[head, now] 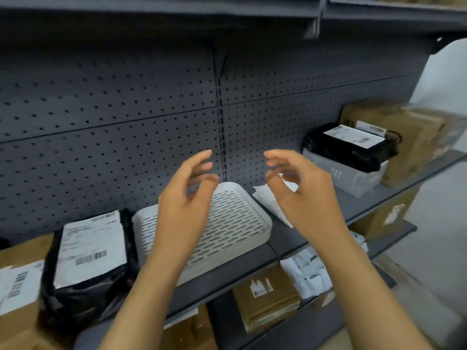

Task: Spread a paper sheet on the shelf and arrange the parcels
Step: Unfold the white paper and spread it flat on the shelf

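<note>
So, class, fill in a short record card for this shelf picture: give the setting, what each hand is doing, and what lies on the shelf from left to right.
setting: dark metal shelf with a pegboard back
left hand: raised, open, empty
right hand: raised, open, empty
far left: cardboard box
left: black parcel with a white label
centre: white slotted tray, empty
behind right hand: white paper sheet, partly hidden
right: black parcel on clear bin
far right: brown box
</note>
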Available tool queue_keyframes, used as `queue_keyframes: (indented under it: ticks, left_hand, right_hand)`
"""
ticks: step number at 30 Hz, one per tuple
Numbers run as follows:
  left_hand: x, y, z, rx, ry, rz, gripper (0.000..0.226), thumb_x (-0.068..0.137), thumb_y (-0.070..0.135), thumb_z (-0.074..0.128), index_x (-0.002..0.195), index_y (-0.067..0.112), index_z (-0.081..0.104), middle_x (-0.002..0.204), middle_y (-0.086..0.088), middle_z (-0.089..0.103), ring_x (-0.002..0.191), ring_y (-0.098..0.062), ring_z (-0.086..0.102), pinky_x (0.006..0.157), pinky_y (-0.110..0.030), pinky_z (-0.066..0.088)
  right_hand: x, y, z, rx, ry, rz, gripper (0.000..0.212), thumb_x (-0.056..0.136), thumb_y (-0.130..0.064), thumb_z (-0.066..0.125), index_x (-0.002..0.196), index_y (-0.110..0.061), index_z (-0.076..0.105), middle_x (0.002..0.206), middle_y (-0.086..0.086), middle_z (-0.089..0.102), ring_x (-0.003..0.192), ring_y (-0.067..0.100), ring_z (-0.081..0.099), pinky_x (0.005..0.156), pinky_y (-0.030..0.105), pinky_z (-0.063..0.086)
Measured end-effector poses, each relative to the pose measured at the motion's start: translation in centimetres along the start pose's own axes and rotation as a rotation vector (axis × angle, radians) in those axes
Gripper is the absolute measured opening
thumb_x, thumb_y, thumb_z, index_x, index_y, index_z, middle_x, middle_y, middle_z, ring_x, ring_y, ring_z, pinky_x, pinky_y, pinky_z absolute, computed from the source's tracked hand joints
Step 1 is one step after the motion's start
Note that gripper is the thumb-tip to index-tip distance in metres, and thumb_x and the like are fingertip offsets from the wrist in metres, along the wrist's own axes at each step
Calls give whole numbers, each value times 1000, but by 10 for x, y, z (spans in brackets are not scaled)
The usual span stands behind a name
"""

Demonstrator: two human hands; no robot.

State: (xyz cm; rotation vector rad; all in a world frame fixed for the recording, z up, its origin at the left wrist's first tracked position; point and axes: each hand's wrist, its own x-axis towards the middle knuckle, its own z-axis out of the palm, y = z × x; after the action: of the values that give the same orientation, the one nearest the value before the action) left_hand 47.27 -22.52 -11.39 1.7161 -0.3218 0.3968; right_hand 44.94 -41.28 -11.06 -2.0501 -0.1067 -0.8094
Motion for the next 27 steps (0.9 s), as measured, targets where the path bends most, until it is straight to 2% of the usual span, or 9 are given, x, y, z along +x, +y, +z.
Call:
queue_keyframes:
  ticks: [3, 6, 10, 14, 17, 19, 23, 27]
  left_hand:
    - [20, -25, 49, 49, -4, -33, 36, 99, 18, 61, 131, 35, 64, 119, 14, 68, 105, 6, 63, 77, 1, 43]
    - [38, -49, 93, 91, -6, -76, 37, 98, 13, 62, 131, 31, 65, 120, 7, 69, 110, -3, 64, 75, 2, 43]
    - [57, -73, 133, 153, 28, -126, 36, 98, 6, 61, 121, 33, 70, 121, 8, 70, 107, 0, 64, 76, 2, 43]
    - [68, -98, 153, 246, -9, -205, 35, 95, 7, 62, 119, 30, 72, 118, 9, 70, 108, -8, 66, 83, -8, 46]
    - [74, -117, 164, 373, -91, -249, 36, 93, 9, 64, 122, 29, 72, 116, 7, 71, 108, -11, 66, 91, -21, 49]
    - [75, -129, 168, 460, -150, -244, 35, 92, 10, 65, 121, 28, 74, 111, 8, 72, 106, -12, 67, 91, -23, 49]
    - [70, -146, 174, 648, -262, -161, 31, 90, 13, 64, 113, 29, 78, 107, 4, 72, 111, -21, 57, 90, -20, 41]
    - [66, -152, 177, 709, -316, -119, 30, 92, 20, 64, 113, 36, 76, 107, 12, 66, 111, -15, 39, 85, -4, 27]
  right_hand:
    - [24, 45, -15, 2, -22, 38, 29, 94, -16, 63, 119, -30, 66, 105, -17, 67, 101, 3, 64, 93, 25, 53]
    - [49, 89, -24, 1, -66, 78, 29, 93, -16, 64, 116, -31, 67, 101, -20, 67, 99, 1, 63, 91, 28, 54]
    - [73, 147, -22, -92, -161, 140, 27, 89, -19, 67, 114, -30, 69, 96, -17, 69, 94, 8, 65, 89, 38, 56]
    - [80, 189, -6, -249, -306, 229, 25, 86, -28, 68, 110, -30, 72, 100, -9, 71, 87, 13, 66, 80, 37, 57]
    - [81, 210, 9, -362, -454, 280, 28, 85, -33, 68, 113, -27, 71, 104, -3, 70, 94, 20, 67, 76, 31, 53]
    - [80, 219, 18, -415, -504, 310, 34, 85, -38, 68, 116, -24, 70, 109, 1, 69, 100, 23, 64, 76, 30, 50]
    - [75, 230, 30, -492, -488, 259, 44, 81, -46, 69, 115, -19, 68, 109, 4, 66, 108, 25, 55, 76, 31, 48]
    - [70, 232, 35, -520, -477, 248, 43, 79, -46, 69, 109, -17, 68, 106, 3, 63, 100, 23, 56, 74, 35, 52]
